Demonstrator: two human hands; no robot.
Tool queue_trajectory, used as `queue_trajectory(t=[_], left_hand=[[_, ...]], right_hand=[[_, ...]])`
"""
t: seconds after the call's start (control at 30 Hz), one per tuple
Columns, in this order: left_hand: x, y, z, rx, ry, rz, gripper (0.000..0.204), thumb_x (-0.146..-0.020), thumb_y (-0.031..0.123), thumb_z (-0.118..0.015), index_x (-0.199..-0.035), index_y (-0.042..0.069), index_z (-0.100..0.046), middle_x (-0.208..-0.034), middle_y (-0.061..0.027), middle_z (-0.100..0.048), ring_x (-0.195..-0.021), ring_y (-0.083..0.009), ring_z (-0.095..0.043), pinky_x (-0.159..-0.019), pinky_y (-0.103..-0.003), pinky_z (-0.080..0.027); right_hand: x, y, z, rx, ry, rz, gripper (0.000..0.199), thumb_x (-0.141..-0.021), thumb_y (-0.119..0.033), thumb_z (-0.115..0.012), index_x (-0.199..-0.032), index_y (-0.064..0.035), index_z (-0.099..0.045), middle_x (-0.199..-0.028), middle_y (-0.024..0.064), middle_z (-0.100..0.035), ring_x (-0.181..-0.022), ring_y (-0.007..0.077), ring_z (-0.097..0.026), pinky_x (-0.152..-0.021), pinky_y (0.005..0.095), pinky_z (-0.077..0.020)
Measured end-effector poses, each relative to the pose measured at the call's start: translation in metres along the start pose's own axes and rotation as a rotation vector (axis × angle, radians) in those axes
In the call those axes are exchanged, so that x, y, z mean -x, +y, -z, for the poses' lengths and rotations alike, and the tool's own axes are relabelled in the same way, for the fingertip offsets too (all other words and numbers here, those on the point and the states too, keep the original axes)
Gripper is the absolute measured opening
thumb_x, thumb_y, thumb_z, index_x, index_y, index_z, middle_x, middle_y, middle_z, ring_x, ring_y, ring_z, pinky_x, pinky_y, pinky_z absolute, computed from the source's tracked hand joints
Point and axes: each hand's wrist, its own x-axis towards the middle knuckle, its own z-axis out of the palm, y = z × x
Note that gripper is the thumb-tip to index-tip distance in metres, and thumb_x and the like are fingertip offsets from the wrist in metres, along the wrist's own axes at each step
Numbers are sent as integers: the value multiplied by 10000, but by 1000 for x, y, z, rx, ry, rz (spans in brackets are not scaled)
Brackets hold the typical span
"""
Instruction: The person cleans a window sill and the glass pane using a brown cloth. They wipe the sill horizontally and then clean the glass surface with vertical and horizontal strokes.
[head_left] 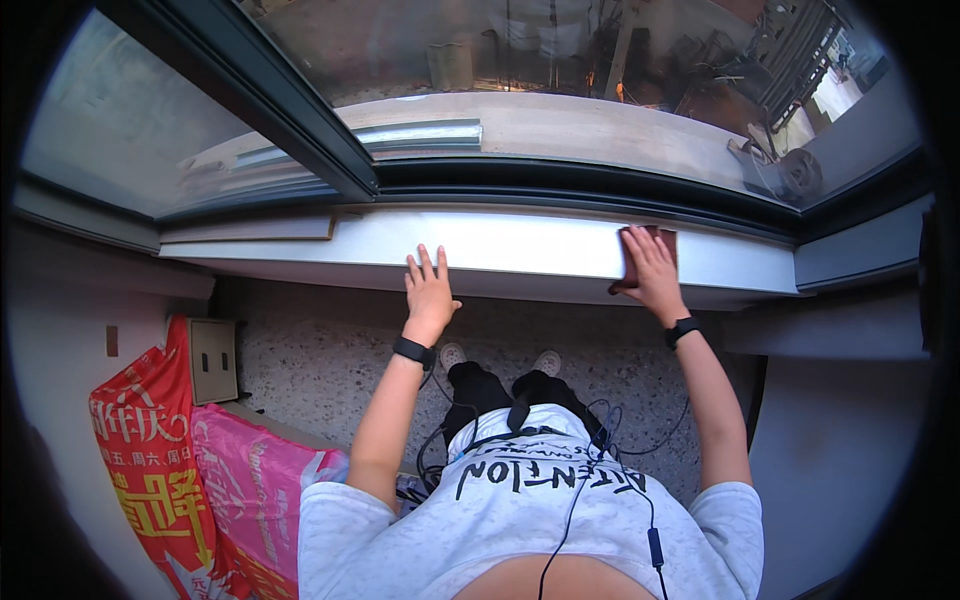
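A long white windowsill (530, 245) runs across in front of me under the dark window frame. My right hand (652, 270) presses a dark brown cloth (668, 240) against the sill toward its right end, with the cloth folded under the fingers and palm. Further left, my left hand (428, 295) rests on the sill's front edge; its fingers are spread and it holds nothing. Each wrist wears a black band. How the cloth lies beneath the right palm is hidden.
A flat board (250, 230) lies on the sill's left end. Behind the glass is a ledge (600, 130) with metal strips. Red and pink printed bags (150, 450) and a small beige cabinet (212, 360) stand at left. Black cables (660, 440) hang around my waist above the speckled floor.
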Motion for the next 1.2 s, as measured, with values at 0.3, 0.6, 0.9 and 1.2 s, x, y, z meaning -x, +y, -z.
queue_trajectory(t=[0.3, 0.6, 0.9, 1.2], left_hand=[[3, -14, 10, 27, 78, -59, 964, -688, 221, -804, -1467, 155, -241, -1487, -228, -251, -1314, -446, -333, -1030, -435, -395], [1, -12, 16, -24, 83, -90, 971, -681, 199, -807, -1472, 160, -245, -1490, -215, -260, -1326, -419, -329, -1028, -460, -371], [7, -5, 7, 75, 181, -67, 940, -708, 207, -790, -1472, 135, -247, -1482, -230, -259, -1323, -448, -310, -1029, -477, -357], [10, -3, 0, 209, 309, -57, 810, -758, 151, -724, -1453, 163, -308, -1499, -187, -255, -1348, -426, -281, -1029, -475, -366]], right_hand=[[31, 64, 13, 11, 10, -12, 1018, -599, -377, -852, -1431, -142, -317, -1466, 92, -351, -1368, 254, -311, -1143, 425, -214], [29, 56, 16, 49, -67, -60, 1025, -613, -370, -841, -1446, -141, -290, -1495, 80, -304, -1394, 246, -259, -1157, 425, -169], [-34, -44, -11, 57, -167, 156, 1033, -641, -336, -831, -1466, -128, -245, -1501, 109, -287, -1400, 258, -250, -1148, 447, -176], [-134, -186, -61, -17, -189, 390, 1113, -575, -284, -852, -1471, -102, -218, -1528, 107, -223, -1418, 247, -202, -1154, 449, -159]])
